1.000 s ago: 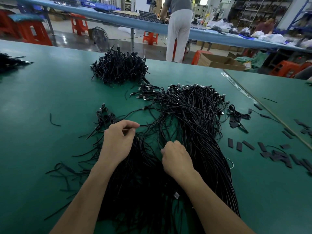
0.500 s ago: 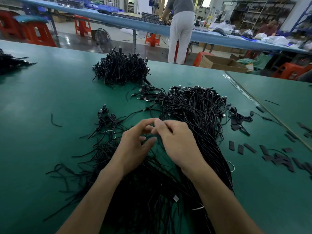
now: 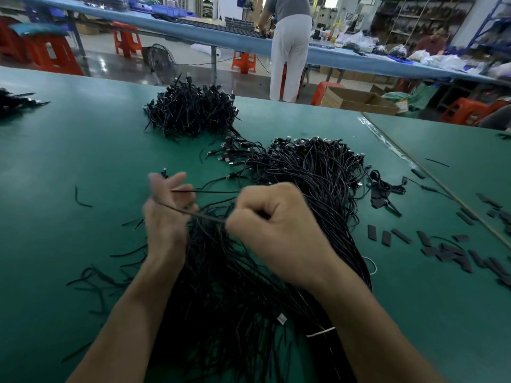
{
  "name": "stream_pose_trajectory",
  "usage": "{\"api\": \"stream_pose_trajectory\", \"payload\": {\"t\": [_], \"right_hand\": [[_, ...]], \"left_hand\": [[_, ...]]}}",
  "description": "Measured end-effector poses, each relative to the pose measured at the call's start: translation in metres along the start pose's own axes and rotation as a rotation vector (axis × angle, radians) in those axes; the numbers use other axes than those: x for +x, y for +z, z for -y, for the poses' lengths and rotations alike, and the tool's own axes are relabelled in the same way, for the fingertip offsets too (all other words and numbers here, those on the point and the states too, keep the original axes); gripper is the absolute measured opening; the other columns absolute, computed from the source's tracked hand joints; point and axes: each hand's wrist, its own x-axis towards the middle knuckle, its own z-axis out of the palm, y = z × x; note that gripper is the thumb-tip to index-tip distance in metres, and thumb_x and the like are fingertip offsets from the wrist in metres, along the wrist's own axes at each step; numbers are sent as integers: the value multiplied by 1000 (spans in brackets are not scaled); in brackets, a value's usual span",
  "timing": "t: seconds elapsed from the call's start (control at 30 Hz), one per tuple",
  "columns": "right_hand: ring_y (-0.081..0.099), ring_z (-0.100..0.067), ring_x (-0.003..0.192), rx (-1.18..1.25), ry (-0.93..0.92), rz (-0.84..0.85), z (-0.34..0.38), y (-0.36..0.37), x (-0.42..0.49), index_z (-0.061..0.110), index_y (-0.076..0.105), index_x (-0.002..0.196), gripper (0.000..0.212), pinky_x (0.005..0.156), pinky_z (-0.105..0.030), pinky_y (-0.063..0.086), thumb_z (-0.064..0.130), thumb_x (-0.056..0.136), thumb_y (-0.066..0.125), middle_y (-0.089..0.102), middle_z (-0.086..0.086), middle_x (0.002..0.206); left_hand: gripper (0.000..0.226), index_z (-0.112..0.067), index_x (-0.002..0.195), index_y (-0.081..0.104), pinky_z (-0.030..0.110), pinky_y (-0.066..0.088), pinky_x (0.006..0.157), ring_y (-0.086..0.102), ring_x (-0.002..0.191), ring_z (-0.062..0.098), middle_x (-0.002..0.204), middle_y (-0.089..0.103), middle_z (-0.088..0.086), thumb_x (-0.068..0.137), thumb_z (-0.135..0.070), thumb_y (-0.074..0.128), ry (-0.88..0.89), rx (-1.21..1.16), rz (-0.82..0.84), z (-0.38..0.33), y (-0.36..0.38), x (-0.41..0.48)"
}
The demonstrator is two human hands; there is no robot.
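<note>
1. Head view: a big bundle of black cables [image 3: 318, 183] lies spread over the green worktop [image 3: 69, 161]. Its plug ends are on the far side and its strands run back toward the person.
2. The left hand [image 3: 166, 222] is raised over the near left part of the bundle and looks blurred. Its fingers are curled tight round a thin black cord [image 3: 193, 213].
3. The right hand [image 3: 282, 236] is over the middle of the bundle, clenched into a fist. It grips the other end of the same cord on its thumb side.
4. The cord is pulled taut between the two hands, just above the bundle's near strands. It slopes slightly down from the left hand to the right.
5. A second thin strand runs level just above it, from the left fingers toward the right knuckles. I cannot tell whether it belongs to the same cord.
6. Beyond the bundle's far left corner sits a heap of coiled cables [image 3: 190, 114].
7. Right of the bundle, short black strips [image 3: 442, 250] lie scattered.
8. Left of the bundle lie loose black offcuts [image 3: 83, 200].
9. At the bundle's near end, a white tie [image 3: 320, 332] shows beside the right forearm.
10. Far behind the bundle, a person in white trousers [image 3: 290, 51] stands at a blue bench [image 3: 166, 23], near a cardboard box [image 3: 356, 99].
</note>
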Motion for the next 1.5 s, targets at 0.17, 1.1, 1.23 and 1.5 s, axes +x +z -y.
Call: {"api": "stream_pose_trajectory", "payload": {"t": [0.17, 1.1, 1.23, 1.5], "right_hand": [[29, -6, 37, -316, 312, -328, -41, -29, 0, 14, 47, 51, 43, 38, -23, 27, 23, 91, 59, 40, 12, 42], [52, 8, 53, -182, 290, -541, -56, -22, 8, 19, 73, 97, 21, 49, -6, 37, 29, 101, 54, 61, 17, 67], [51, 8, 57, -96, 331, -717, -65, -31, 10, 32, 67, 86, 23, 55, -6, 41, 30, 103, 51, 59, 26, 63], [36, -1, 42, -109, 278, -572, -69, -21, 7, 29, 67, 89, 22, 41, -10, 27, 27, 103, 51, 53, 24, 55]], "left_hand": [[52, -19, 79, 58, 33, 52, 91, 65, 86, 19, 82, 66, 3, 107, -46, 22, 168, -161, -239, -17, 1, 9], [31, -24, 64, 60, 23, 33, 39, 40, 41, 10, 48, 49, -7, 87, -44, 64, 533, 589, 284, -32, 7, -19], [47, -17, 59, 65, 13, 25, 40, 25, 34, 5, 37, 33, -11, 93, -50, 62, 328, 530, 459, -31, 4, -18], [58, -17, 70, 62, 15, 26, 41, 27, 38, 5, 43, 34, -10, 86, -68, 39, 289, 717, 571, -34, 7, -21]]}}
